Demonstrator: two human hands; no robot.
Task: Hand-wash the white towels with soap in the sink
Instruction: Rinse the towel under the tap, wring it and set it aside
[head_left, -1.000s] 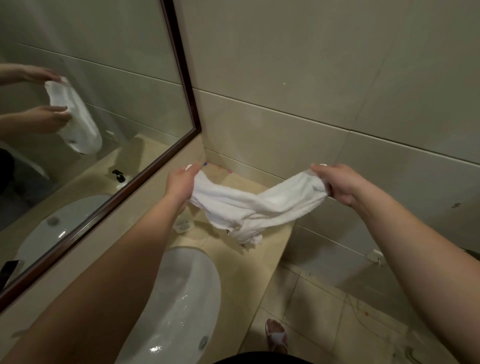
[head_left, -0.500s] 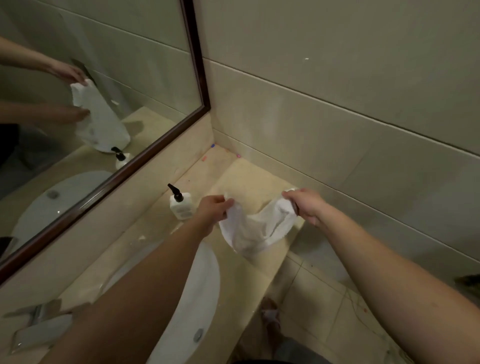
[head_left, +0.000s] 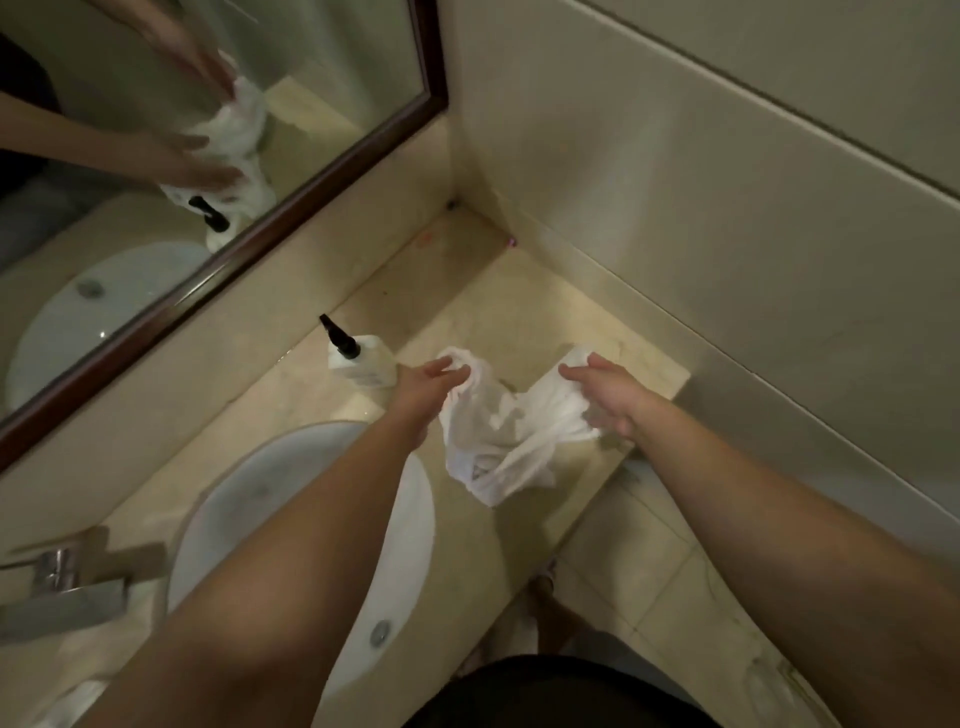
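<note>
One head-worn wide-angle view is taken from above, angled steeply down onto the tabletop corner at close range.

One white towel lies on the counter, with two hands on it: the left hand at its 9 o'clock end, the right hand at 3 o'clock. There is one soap bottle, one sink, one faucet and one mirror.
</note>
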